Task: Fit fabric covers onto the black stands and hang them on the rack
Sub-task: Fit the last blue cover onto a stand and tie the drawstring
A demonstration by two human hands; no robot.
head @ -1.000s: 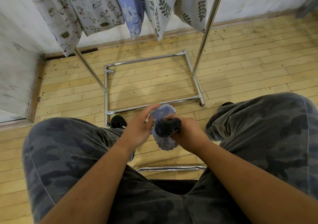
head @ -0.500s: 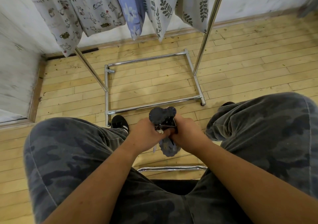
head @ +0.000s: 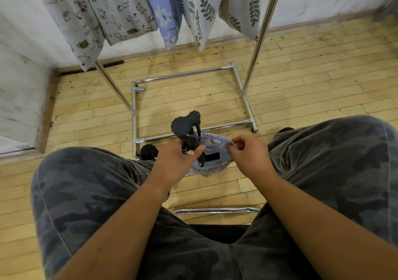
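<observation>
I am looking down from a head-worn camera at my own lap and hands, seated, with camouflage-print trousers [head: 90,193] filling the lower frame. My left hand [head: 172,163] is closed around the neck of a black stand [head: 187,127], which pokes up and away from me, its rounded top edged with a stitched border. My right hand [head: 247,152] pinches the rim of a pale blue fabric cover [head: 212,163] between thumb and fingertips, pulling its opening wide. The cover hangs between the two hands, just above the wooden floor [head: 301,86], and a black part of the stand shows inside its mouth. A thin cord or strap crosses from the stand toward my right hand; I cannot tell what it belongs to.

Ahead stands a chrome rack [head: 258,43], its base frame on the floor and several printed cloths [head: 120,10] draped from above.

I judge the fitting only partly done. The main risk is the pinch: it holds only the edge, so the elastic-looking rim could snap out of my fingertips and bunch up. The loose cord could also snag and get trapped under the cover. If my left grip slackens while I stretch, the stand could twist or drop between my knees.
</observation>
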